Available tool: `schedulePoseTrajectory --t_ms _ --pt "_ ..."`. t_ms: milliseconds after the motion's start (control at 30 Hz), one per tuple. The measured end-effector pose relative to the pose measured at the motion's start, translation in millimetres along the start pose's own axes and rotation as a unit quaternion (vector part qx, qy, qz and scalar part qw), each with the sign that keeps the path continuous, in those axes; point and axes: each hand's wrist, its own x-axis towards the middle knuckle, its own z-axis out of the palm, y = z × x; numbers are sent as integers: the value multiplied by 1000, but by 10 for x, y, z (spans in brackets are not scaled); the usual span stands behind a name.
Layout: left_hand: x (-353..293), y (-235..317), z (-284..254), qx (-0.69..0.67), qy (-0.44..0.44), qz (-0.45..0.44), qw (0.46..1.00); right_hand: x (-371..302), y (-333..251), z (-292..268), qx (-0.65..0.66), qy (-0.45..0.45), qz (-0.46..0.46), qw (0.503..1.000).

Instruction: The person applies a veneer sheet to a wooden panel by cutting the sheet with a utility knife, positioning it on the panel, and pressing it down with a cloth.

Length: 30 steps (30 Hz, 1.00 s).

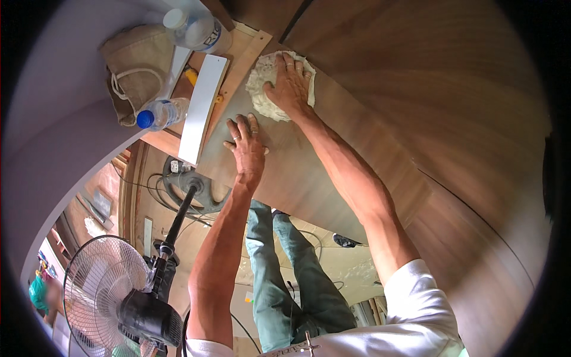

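Note:
My right hand [289, 86] presses down on a bunched, off-white cloth [267, 107] at the far end of a brown wood-grain panel [333, 160]. Its fingers are stretched out over the cloth, and the palm hides part of it. Nearer to me and to the left, my left hand [245, 146] lies on the same panel, fingers spread, with nothing held. A white strip [202, 110] lies just left of the left hand, on a light wooden frame [250, 56].
Two clear plastic bottles, one white-capped [199, 33] and one blue-capped [163, 114], are by a tan cloth bag [140, 56]. A black pedestal fan [107, 291] stands at lower left, with cables [157, 184] around its base. Tall brown panels [446, 89] rise on the right.

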Motion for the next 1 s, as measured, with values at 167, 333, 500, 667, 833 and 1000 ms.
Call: schedulePoseTrajectory --t_ms 167,333,500,667,833,1000 --pt "-2 -12 -20 20 -16 -11 1000 90 43 -20 -28 -40 35 998" --pt "-4 -1 -15 -7 -5 -6 1000 359 0 -55 -74 -60 17 995" --pt "6 -37 16 5 -2 -5 1000 461 63 -109 -161 -135 -8 978" --pt "-6 -20 10 13 -20 -11 1000 492 69 -169 -142 -234 65 960" --pt "-13 -42 -7 1 -7 -1 1000 302 259 -156 -117 -183 36 975" --pt "-15 -96 8 17 -3 -5 1000 350 150 -199 -89 -199 45 975"
